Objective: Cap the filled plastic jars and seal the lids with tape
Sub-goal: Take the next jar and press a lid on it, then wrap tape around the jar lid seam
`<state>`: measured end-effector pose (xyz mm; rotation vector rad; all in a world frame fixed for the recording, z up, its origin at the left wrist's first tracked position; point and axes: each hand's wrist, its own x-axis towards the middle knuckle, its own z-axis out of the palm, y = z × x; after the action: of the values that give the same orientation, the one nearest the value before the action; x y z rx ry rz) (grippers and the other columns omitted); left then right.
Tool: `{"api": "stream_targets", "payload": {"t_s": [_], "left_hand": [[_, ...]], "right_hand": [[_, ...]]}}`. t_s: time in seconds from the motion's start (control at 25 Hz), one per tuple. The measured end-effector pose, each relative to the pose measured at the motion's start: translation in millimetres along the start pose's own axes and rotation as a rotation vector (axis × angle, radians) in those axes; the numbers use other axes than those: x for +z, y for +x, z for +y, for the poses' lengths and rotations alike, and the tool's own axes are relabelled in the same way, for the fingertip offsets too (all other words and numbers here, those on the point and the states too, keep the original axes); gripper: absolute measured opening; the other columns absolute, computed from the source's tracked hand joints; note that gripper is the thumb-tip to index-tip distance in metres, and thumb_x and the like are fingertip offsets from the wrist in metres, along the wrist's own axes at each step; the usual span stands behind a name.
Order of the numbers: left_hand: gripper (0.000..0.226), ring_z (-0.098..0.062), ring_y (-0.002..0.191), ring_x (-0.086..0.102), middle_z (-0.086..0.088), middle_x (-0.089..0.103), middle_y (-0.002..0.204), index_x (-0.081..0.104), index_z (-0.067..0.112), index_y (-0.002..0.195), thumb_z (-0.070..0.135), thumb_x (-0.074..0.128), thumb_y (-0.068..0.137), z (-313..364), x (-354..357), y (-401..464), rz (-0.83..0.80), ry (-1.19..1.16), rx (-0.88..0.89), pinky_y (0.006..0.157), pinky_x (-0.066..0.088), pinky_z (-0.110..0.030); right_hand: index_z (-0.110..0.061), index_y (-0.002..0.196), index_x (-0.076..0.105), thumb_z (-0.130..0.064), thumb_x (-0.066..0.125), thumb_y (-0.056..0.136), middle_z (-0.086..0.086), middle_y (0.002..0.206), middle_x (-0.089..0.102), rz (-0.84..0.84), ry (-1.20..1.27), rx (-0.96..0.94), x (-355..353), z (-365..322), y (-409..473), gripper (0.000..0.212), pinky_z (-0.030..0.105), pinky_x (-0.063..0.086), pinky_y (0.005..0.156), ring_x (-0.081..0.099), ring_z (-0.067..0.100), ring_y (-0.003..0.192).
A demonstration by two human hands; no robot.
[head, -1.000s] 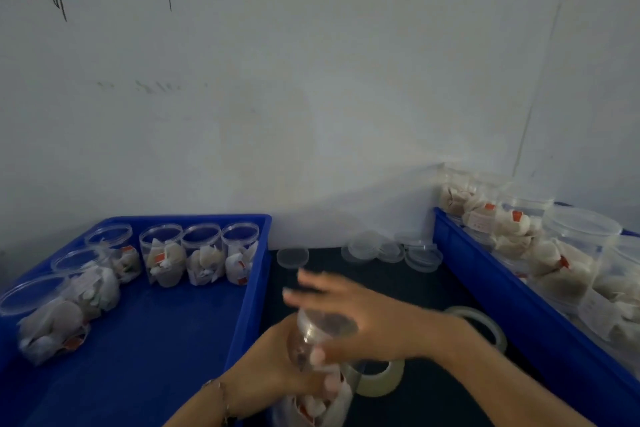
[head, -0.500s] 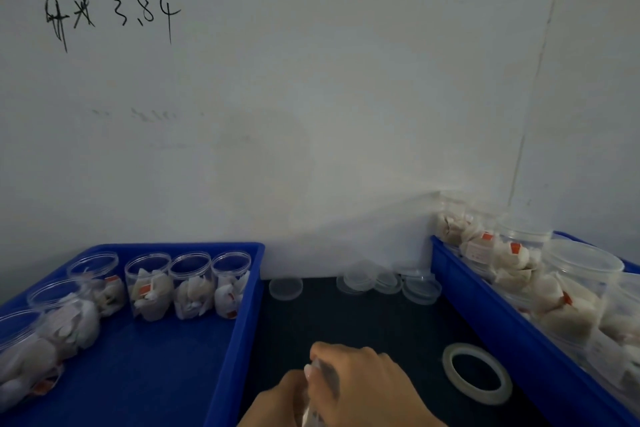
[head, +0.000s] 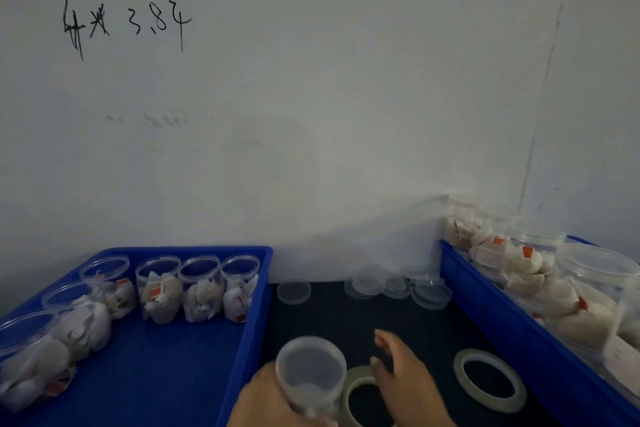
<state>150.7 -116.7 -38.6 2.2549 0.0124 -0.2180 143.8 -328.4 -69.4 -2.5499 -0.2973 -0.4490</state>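
While the left hand (head: 266, 402) grips 1 capped jar (head: 310, 376) near the bottom edge of the view, its lid (head: 310, 362) appears seated, so the capping of this jar looks done and the taping is what remains for it. The jar sits over the dark mat (head: 346, 319) between the 2 blue trays, tilted toward the camera, touching the nearer tape roll (head: 349, 388). The right hand (head: 405, 381) rests at that roll with fingers loosely extended and gripping nothing; its thumb side lies on or just beside the roll's rim, though contact cannot be told for certain. A 2nd tape roll (head: 490, 380) lies flat to the right, apart from both hands. In the left tray (head: 258, 288), 7 filled jars (head: 201, 289) stand open, still uncapped. Spare lids (head: 398, 284) lie loose at the back of the mat. The right tray (head: 485, 308) holds filled jars (head: 595, 291) that seem lidded; whether they carry tape is too blurred to tell. Judged from this, much of the batch is left.
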Motion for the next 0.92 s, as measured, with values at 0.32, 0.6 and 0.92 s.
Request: {"api": "stream_targets", "payload": {"t_s": [0.32,0.6,0.92], "left_hand": [[0.067,0.003,0.091,0.06,0.014,0.067,0.1,0.06,0.038,0.106,0.053,0.084,0.044,0,-7,-17,0.076,-0.087,0.197,0.08,0.046,-0.014],[0.064,-0.003,0.097,0.059,0.009,0.065,0.105,0.061,0.025,0.109,0.044,0.087,0.053,-4,-4,-19,0.078,-0.086,0.222,0.085,0.05,-0.025],[0.076,-0.007,0.112,0.054,0.004,0.056,0.124,0.049,0.022,0.128,0.037,0.084,0.063,-5,4,-20,-0.12,0.057,0.241,0.096,0.048,-0.028]], "right_hand": [[-0.034,0.149,0.022,-0.058,0.056,0.084,-0.008,0.155,0.023,-0.422,-0.136,0.13,39,10,-11,0.076,0.026,0.021,0.112,0.021,0.009,0.142],[-0.017,0.136,0.043,-0.032,0.045,0.098,0.003,0.133,0.047,-0.278,-0.146,0.094,35,-3,-17,0.041,0.027,0.036,0.097,0.048,0.018,0.12],[-0.044,0.106,0.056,-0.025,0.065,0.085,-0.006,0.082,0.059,0.018,0.61,0.343,-29,-21,-41,0.029,0.024,0.044,0.06,0.057,0.006,0.068]]}}
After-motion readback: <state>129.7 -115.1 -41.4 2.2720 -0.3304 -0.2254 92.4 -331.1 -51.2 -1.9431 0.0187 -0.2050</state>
